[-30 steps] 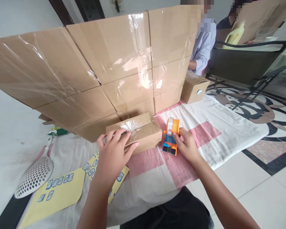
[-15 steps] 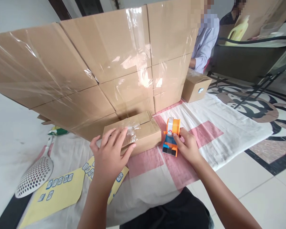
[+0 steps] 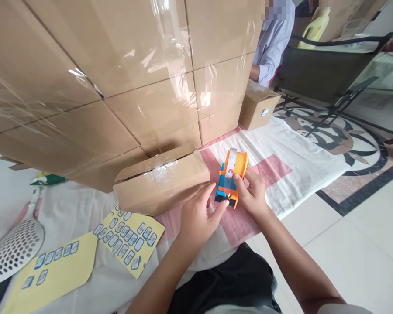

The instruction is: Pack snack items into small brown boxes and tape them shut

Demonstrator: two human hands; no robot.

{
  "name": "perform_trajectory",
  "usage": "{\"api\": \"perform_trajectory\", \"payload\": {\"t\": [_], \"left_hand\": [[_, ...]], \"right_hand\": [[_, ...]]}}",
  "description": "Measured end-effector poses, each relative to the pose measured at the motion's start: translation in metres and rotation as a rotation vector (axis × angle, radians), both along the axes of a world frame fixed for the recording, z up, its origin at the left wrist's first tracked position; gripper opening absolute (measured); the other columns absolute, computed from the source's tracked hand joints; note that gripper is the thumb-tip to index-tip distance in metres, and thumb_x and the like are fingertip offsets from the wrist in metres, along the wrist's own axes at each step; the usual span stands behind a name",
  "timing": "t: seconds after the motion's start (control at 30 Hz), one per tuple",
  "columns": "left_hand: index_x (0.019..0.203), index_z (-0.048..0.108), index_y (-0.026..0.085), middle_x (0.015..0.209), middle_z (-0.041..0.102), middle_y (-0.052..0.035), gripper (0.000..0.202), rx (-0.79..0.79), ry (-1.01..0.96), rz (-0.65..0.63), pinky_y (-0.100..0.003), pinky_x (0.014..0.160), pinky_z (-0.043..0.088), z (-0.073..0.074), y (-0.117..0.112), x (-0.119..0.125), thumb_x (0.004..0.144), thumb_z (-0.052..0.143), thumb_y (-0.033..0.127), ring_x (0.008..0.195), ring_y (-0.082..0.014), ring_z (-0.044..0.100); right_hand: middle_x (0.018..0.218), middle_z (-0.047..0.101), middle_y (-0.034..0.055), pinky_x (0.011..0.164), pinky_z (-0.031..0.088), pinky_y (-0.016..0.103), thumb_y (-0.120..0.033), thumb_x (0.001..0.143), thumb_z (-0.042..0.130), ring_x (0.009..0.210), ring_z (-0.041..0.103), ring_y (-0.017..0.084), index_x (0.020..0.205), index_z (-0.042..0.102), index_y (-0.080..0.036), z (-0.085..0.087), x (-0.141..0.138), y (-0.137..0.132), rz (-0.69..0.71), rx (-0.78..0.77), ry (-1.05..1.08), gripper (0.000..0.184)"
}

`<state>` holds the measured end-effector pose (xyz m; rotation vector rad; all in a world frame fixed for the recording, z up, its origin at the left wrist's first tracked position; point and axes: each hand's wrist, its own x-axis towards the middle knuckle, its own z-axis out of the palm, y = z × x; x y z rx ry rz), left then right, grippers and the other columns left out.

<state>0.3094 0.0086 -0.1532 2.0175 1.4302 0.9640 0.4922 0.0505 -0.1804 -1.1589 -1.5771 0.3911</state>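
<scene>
My right hand (image 3: 253,192) grips an orange and blue tape dispenser (image 3: 240,163) by its side, fingers wrapped behind it. A roll of clear tape sits in the dispenser. At its black cutter end is my left hand (image 3: 198,216), thumb touching the cutter and index finger apart from the thumb. Whether it touches the tape end I cannot tell. Left of the dispenser lies a small cardboard box (image 3: 180,183), with a strip of clear tape (image 3: 163,171) near its upper edge and a dark gap along its top flap. Neither hand touches the box.
Large taped cartons (image 3: 144,48) form a wall behind. Yellow label sheets (image 3: 62,272) and a white perforated skimmer (image 3: 16,248) lie at left on the cloth (image 3: 301,152). Another box (image 3: 260,107) stands near a person's sleeve (image 3: 268,65). A dark folding chair (image 3: 324,78) is behind.
My left hand has left the box top and moved right to the dispenser's cutter end. The box's upper flap edge now stands slightly gapped. My right hand still holds the dispenser. The view has shifted.
</scene>
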Motion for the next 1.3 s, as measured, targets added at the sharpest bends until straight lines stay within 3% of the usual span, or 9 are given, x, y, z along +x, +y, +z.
{"api": "perform_trajectory", "payload": {"t": [0.17, 0.27, 0.4, 0.57, 0.67, 0.8, 0.9, 1.07, 1.3], "left_hand": [[0.097, 0.077, 0.021, 0.086, 0.066, -0.0022, 0.017, -0.265, -0.303, -0.009, -0.027, 0.07, 0.045, -0.003, 0.01, 0.009, 0.091, 0.067, 0.034, 0.077, -0.0153, 0.06], [0.083, 0.074, 0.019, 0.075, 0.059, 0.0, 0.02, -0.355, -0.488, 0.012, -0.025, 0.065, 0.04, -0.01, 0.014, 0.014, 0.092, 0.067, 0.035, 0.07, -0.0129, 0.052], [0.081, 0.072, 0.019, 0.081, 0.056, -0.0004, 0.019, -0.305, -0.544, 0.055, -0.025, 0.067, 0.041, -0.011, 0.01, 0.022, 0.091, 0.069, 0.035, 0.073, -0.0126, 0.051], [0.086, 0.073, 0.021, 0.117, 0.069, -0.0052, 0.012, -0.146, -0.525, 0.088, -0.026, 0.086, 0.048, -0.003, -0.003, 0.033, 0.093, 0.067, 0.028, 0.109, -0.0186, 0.063], [0.093, 0.073, 0.021, 0.108, 0.075, -0.0052, 0.014, -0.194, -0.552, 0.051, -0.028, 0.089, 0.051, -0.003, -0.006, 0.034, 0.096, 0.063, 0.031, 0.103, -0.0186, 0.069], [0.099, 0.073, 0.02, 0.085, 0.076, -0.0039, 0.022, -0.433, -0.665, 0.015, -0.027, 0.071, 0.055, -0.013, -0.008, 0.033, 0.096, 0.063, 0.039, 0.075, -0.0162, 0.071], [0.099, 0.073, 0.019, 0.078, 0.075, -0.0029, 0.023, -0.522, -0.673, 0.008, -0.025, 0.066, 0.053, -0.02, -0.011, 0.034, 0.094, 0.065, 0.039, 0.067, -0.0145, 0.067], [0.098, 0.073, 0.018, 0.076, 0.074, -0.0022, 0.023, -0.567, -0.674, 0.01, -0.024, 0.064, 0.051, -0.021, -0.014, 0.035, 0.093, 0.065, 0.039, 0.066, -0.0139, 0.065], [0.085, 0.071, 0.018, 0.071, 0.072, -0.0015, 0.02, -0.644, -0.717, -0.059, -0.022, 0.064, 0.05, -0.025, -0.01, 0.03, 0.092, 0.065, 0.036, 0.065, -0.0131, 0.065]], "right_hand": [[0.076, 0.056, 0.0033, 0.068, 0.041, 0.036, -0.021, 0.101, 0.053, 0.074, 0.05, 0.019, 0.084, 0.056, -0.021, -0.003, -0.001, 0.003, 0.102, 0.218, -0.121, 0.017], [0.074, 0.05, 0.0022, 0.067, 0.038, 0.036, -0.019, 0.1, 0.054, 0.073, 0.046, 0.019, 0.08, 0.05, -0.022, -0.006, 0.0, 0.005, 0.061, 0.226, -0.187, 0.021], [0.075, 0.049, 0.0013, 0.069, 0.034, 0.036, -0.022, 0.101, 0.053, 0.072, 0.044, 0.018, 0.079, 0.047, -0.022, -0.01, 0.001, 0.006, -0.126, 0.195, -0.186, 0.023], [0.075, 0.05, 0.0003, 0.074, 0.032, 0.037, -0.026, 0.102, 0.05, 0.073, 0.046, 0.018, 0.08, 0.048, -0.021, -0.009, 0.0, 0.003, -0.277, 0.155, -0.222, 0.023], [0.075, 0.051, 0.0, 0.078, 0.034, 0.038, -0.029, 0.102, 0.05, 0.074, 0.048, 0.018, 0.079, 0.05, -0.021, -0.008, -0.003, 0.001, -0.317, 0.132, -0.212, 0.024], [0.074, 0.055, 0.0001, 0.073, 0.038, 0.034, -0.035, 0.102, 0.051, 0.07, 0.05, 0.016, 0.079, 0.053, -0.02, -0.007, -0.002, 0.003, -0.316, 0.009, -0.038, 0.028], [0.07, 0.053, -0.0014, 0.06, 0.034, 0.028, -0.036, 0.1, 0.052, 0.063, 0.046, 0.013, 0.077, 0.056, -0.019, -0.005, 0.001, 0.007, -0.34, -0.103, 0.192, 0.029], [0.065, 0.05, -0.0034, 0.054, 0.031, 0.025, -0.033, 0.096, 0.056, 0.058, 0.04, 0.009, 0.07, 0.053, -0.018, -0.001, 0.003, 0.011, -0.313, -0.129, 0.316, 0.03], [0.068, 0.059, -0.001, 0.054, 0.039, 0.025, -0.037, 0.093, 0.057, 0.056, 0.049, 0.011, 0.072, 0.056, -0.019, -0.004, -0.006, 0.006, -0.307, -0.112, 0.525, 0.028]]}}
